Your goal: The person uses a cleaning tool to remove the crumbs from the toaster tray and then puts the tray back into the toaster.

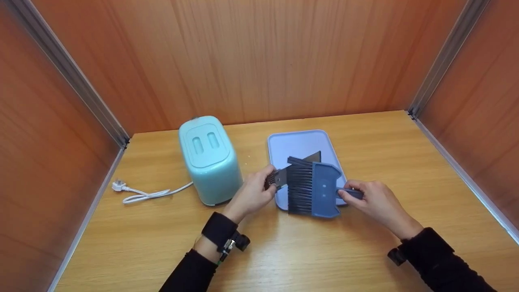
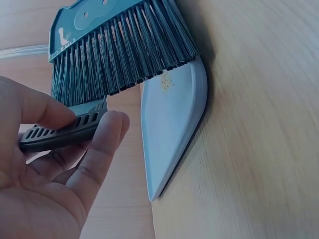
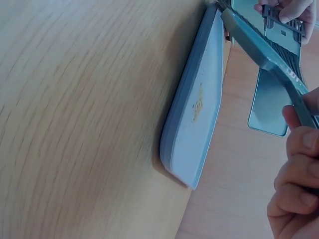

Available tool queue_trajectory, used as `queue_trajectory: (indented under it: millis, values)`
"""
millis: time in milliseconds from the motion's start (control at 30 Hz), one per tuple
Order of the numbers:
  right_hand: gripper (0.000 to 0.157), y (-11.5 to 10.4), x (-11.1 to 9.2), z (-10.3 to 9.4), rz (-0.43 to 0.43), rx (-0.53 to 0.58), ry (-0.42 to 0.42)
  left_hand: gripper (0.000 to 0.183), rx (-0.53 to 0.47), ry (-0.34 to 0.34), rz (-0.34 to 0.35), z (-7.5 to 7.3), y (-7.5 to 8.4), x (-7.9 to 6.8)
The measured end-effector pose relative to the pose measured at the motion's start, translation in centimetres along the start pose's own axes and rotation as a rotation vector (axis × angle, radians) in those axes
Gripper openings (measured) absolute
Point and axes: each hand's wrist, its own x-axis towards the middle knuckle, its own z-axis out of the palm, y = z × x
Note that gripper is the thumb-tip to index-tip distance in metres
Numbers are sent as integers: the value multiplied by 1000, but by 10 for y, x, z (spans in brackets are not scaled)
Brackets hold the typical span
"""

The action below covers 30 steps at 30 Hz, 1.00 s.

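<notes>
My left hand (image 1: 253, 191) pinches the dark slotted handle of a flat metal crumb tray (image 1: 282, 177) between thumb and fingers. Most of that metal sheet is hidden behind the bristles of a blue hand brush (image 1: 325, 190), its far corner showing past them. The brush's short handle is gripped in my right hand (image 1: 375, 198), with the bristles pointing left against the crumb tray. Both tools are held over a lavender serving tray (image 1: 298, 142) on the table. Small tan crumbs (image 3: 198, 104) lie on the serving tray, seen in both wrist views.
Left of my hands stands a mint-green toaster (image 1: 217, 178) with a lid on top. Its white cord (image 1: 152, 194) and plug lie on the table (image 1: 308, 251) to the left. Wood-grain panels (image 1: 259, 61) enclose the back and sides.
</notes>
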Motion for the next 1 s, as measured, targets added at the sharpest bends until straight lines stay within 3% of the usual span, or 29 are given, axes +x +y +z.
queue_trajectory:
  millis: [267,500,833,1000]
  values:
    - [24,7,2,-1,31,-71,66,28,2,16,-17,-5,1,0]
    - [24,12,2,-2,59,-96,67,25,26,54,-17,-9,2,0]
    - [25,8,-1,-9,159,-28,21,16,115,159,26,-7,1,-1]
    - [26,2,-2,-10,143,13,77,14,117,170,42,-4,0,0]
